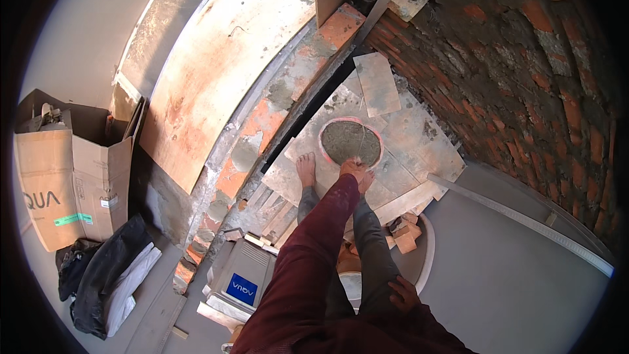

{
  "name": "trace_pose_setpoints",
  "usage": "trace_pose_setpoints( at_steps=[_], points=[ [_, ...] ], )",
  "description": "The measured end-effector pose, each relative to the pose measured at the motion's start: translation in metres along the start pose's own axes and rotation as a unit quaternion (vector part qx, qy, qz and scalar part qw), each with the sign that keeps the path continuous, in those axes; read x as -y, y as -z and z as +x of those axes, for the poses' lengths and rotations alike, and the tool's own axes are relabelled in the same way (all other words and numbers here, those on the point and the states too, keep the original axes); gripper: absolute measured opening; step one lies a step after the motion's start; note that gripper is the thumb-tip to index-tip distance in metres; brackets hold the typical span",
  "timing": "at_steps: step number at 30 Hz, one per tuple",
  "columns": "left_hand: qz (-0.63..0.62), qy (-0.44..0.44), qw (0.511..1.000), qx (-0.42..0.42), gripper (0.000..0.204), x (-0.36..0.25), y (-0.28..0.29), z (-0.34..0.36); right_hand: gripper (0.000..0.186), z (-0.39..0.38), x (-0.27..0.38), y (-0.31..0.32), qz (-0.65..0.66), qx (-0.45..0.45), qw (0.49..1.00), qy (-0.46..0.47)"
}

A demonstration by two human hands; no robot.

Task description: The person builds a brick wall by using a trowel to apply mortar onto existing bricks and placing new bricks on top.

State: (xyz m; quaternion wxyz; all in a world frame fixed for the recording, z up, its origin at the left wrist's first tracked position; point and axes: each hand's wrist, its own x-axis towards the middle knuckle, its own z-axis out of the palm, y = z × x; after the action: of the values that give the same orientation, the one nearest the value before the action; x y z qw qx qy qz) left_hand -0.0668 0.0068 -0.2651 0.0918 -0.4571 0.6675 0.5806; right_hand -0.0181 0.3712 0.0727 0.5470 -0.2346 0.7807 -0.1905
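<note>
My left hand reaches down to the near rim of a round pinkish basin with grey wet mortar in it. Its fingers are closed on a thin pale string, which runs up across the mortar and the boards beyond. The fingertips are small and partly hidden. My right hand rests on my right thigh, fingers spread, holding nothing. The basin sits on a platform of boards, with my bare feet on its near side. A loose square board piece lies just beyond the basin.
A rough brick wall rises at right; a long metal straightedge lies near its foot. At left runs a low brick ledge with a plywood sheet behind. Cardboard boxes, a grey case and a tub of brick pieces stand around.
</note>
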Motion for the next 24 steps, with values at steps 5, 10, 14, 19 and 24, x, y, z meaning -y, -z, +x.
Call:
trace_pose_setpoints(
  at_steps=[5, 10, 14, 19, 24],
  points=[
    [0.059, 0.028, 0.992, 0.106, 0.042, -0.002, -0.004, 0.036, 0.049, 0.004, 0.019, -0.032, 0.038, 0.014, 0.999, -0.036],
    [0.221, -0.167, 0.948, -0.158, 0.095, -0.041, 0.076, 0.056, 0.05, 0.015, 0.036, -0.04, 0.048, -0.002, 0.992, -0.12],
    [0.361, -0.124, 0.879, -0.287, 0.125, -0.061, 0.228, 0.133, 0.049, 0.019, 0.044, -0.048, 0.056, 0.014, 0.992, -0.116],
    [0.365, -0.087, 0.908, -0.187, 0.12, -0.068, 0.247, 0.179, 0.048, 0.026, 0.056, -0.046, 0.06, 0.004, 0.988, -0.139],
    [0.365, -0.112, 0.901, -0.205, 0.11, -0.064, 0.239, 0.182, 0.048, 0.029, 0.056, -0.043, 0.073, 0.013, 0.985, -0.157]
  ],
)
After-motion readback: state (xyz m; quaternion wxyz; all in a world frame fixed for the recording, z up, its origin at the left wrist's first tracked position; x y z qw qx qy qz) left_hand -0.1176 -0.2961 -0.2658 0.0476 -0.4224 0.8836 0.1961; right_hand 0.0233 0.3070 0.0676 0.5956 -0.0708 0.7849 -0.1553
